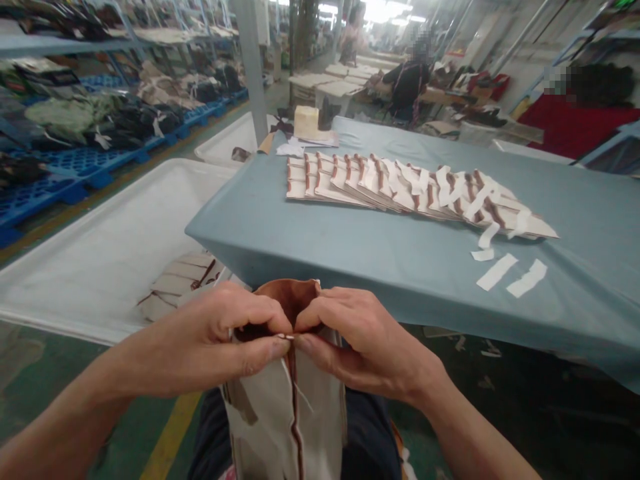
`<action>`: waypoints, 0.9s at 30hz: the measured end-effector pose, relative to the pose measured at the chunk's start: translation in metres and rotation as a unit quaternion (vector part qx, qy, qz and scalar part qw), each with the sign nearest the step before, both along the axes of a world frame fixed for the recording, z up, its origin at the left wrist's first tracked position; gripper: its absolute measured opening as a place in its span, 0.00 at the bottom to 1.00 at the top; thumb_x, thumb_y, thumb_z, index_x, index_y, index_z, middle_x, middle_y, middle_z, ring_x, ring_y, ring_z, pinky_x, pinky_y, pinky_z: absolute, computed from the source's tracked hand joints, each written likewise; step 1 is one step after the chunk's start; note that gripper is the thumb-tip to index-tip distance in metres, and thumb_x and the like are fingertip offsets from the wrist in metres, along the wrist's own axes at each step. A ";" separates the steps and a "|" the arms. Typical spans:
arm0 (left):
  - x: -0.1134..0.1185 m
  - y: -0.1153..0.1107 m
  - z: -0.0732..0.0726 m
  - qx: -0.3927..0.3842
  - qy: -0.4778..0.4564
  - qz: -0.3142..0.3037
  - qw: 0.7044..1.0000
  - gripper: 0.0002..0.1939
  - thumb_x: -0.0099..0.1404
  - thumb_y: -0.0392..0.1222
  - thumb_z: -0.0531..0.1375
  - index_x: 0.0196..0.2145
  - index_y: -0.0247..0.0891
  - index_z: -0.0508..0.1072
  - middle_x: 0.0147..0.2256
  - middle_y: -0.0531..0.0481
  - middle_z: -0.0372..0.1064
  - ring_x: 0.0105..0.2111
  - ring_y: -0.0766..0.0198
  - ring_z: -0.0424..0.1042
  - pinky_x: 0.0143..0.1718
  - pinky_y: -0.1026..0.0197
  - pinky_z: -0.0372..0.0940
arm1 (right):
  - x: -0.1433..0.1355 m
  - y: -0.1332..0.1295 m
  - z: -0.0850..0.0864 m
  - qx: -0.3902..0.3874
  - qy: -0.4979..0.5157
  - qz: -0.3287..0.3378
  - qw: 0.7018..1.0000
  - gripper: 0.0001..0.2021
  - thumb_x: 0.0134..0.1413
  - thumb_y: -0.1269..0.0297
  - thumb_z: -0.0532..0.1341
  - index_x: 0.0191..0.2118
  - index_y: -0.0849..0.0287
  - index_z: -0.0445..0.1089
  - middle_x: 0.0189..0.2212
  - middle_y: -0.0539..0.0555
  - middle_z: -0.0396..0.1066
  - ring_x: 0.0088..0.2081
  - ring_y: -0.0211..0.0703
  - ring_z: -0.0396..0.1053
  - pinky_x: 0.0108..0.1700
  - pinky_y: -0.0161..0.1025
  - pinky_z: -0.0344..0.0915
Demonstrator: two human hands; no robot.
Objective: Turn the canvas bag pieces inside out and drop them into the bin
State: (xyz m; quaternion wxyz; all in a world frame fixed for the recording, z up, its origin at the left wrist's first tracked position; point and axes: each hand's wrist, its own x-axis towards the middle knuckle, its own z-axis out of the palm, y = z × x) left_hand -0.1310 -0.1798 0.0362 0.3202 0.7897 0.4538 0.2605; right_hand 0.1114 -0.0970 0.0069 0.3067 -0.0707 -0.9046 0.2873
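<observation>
Table: a blue-covered table (280, 233) is set beyond the hands, its near corner pointing toward the white bin (100, 247) on the left.
Bin contents: cream work with brown edging (177, 283) is seen at the bin's near right end.
Row on table: cream panels (325, 183) are laid overlapping, with brown bands across them; white strips (497, 272) are scattered on and beside the row.
Held piece: a cream fabric piece (320, 413) is held upright or nearly so over the lap, short of the table edge. Its long axis is run from the fingertips down toward the body.
Mouth: the brown-lined opening (280, 291) is turned up and away from the body, and is spread just beyond the fingers.
Left hand: the left hand (215, 327) is closed in a thumb-and-finger pinch on the left side of the rim.
Right hand: the right hand (363, 333) is closed in a matching pinch on the right side; neither hand is judged nearer.
Seam: the brown-edged seam (299, 433) is lined up below the meeting thumbs, between the hands. This alignment is judged the governing relation.
Pinch point: the rim edges are brought together at the seam's top; whether they are level cannot be told.
Thread: a loose pale thread (303, 395) is left hanging beside the seam.
</observation>
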 end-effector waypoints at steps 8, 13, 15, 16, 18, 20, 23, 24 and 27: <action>0.020 -0.007 -0.009 0.070 0.033 0.080 0.994 0.09 0.64 0.32 0.56 0.26 0.40 0.67 0.21 0.62 0.60 0.21 0.73 0.58 0.23 0.68 0.50 | -0.011 -0.013 -0.009 0.023 0.037 -0.101 0.994 0.10 0.63 0.75 0.57 0.33 0.53 0.67 0.23 0.46 0.73 0.25 0.37 0.67 0.32 0.36 0.60; 0.025 -0.011 -0.017 0.103 0.045 0.100 0.989 0.11 0.64 0.33 0.53 0.24 0.41 0.64 0.20 0.62 0.55 0.19 0.73 0.55 0.21 0.68 0.50 | -0.011 -0.016 -0.013 -0.003 0.042 -0.091 0.995 0.09 0.67 0.72 0.57 0.34 0.54 0.68 0.24 0.47 0.74 0.25 0.38 0.68 0.34 0.37 0.59; 0.023 -0.012 -0.017 0.118 0.066 0.109 0.985 0.12 0.66 0.34 0.54 0.24 0.40 0.65 0.19 0.62 0.58 0.19 0.72 0.58 0.22 0.67 0.51 | -0.010 -0.015 -0.009 0.007 0.000 -0.081 0.997 0.06 0.68 0.68 0.59 0.36 0.55 0.69 0.25 0.49 0.76 0.27 0.40 0.69 0.34 0.39 0.57; 0.021 -0.011 -0.017 0.115 0.074 0.111 0.984 0.12 0.67 0.34 0.54 0.25 0.40 0.67 0.20 0.61 0.62 0.19 0.72 0.61 0.23 0.67 0.53 | -0.009 -0.013 -0.006 0.009 -0.027 -0.084 0.996 0.05 0.67 0.67 0.60 0.36 0.55 0.70 0.26 0.50 0.77 0.27 0.41 0.69 0.34 0.39 0.56; 0.018 -0.010 -0.016 0.099 0.079 0.109 0.986 0.11 0.70 0.36 0.56 0.29 0.40 0.71 0.24 0.59 0.71 0.22 0.70 0.69 0.26 0.66 0.57 | -0.010 -0.011 -0.001 0.001 -0.088 -0.105 0.991 0.04 0.63 0.65 0.60 0.35 0.55 0.69 0.26 0.52 0.79 0.26 0.42 0.68 0.33 0.41 0.52; 0.016 -0.009 -0.016 0.076 0.080 0.101 0.989 0.09 0.72 0.36 0.57 0.33 0.40 0.75 0.28 0.57 0.77 0.26 0.68 0.74 0.29 0.66 0.61 | -0.013 -0.011 0.002 -0.018 -0.147 -0.129 0.981 0.05 0.60 0.64 0.60 0.32 0.54 0.66 0.26 0.53 0.79 0.26 0.42 0.67 0.32 0.42 0.49; 0.012 -0.007 -0.018 0.076 0.084 0.090 0.989 0.08 0.73 0.35 0.59 0.36 0.41 0.77 0.29 0.59 0.78 0.27 0.68 0.76 0.30 0.65 0.62 | -0.019 -0.012 0.005 -0.039 -0.205 -0.143 0.967 0.08 0.57 0.64 0.61 0.28 0.53 0.62 0.25 0.53 0.77 0.26 0.41 0.63 0.32 0.43 0.45; 0.011 -0.007 -0.020 0.083 0.085 0.085 0.989 0.08 0.74 0.34 0.59 0.37 0.41 0.78 0.30 0.59 0.79 0.28 0.68 0.77 0.30 0.65 0.62 | -0.020 -0.013 0.005 -0.044 -0.214 -0.144 0.965 0.08 0.56 0.64 0.61 0.28 0.53 0.62 0.25 0.52 0.76 0.26 0.41 0.61 0.33 0.43 0.44; 0.006 -0.009 -0.029 0.127 0.090 0.065 0.986 0.11 0.79 0.34 0.56 0.41 0.42 0.77 0.34 0.57 0.81 0.31 0.66 0.80 0.33 0.64 0.66 | -0.021 -0.013 0.007 -0.079 -0.214 -0.153 0.962 0.08 0.54 0.65 0.62 0.27 0.54 0.62 0.23 0.49 0.70 0.26 0.39 0.56 0.33 0.42 0.44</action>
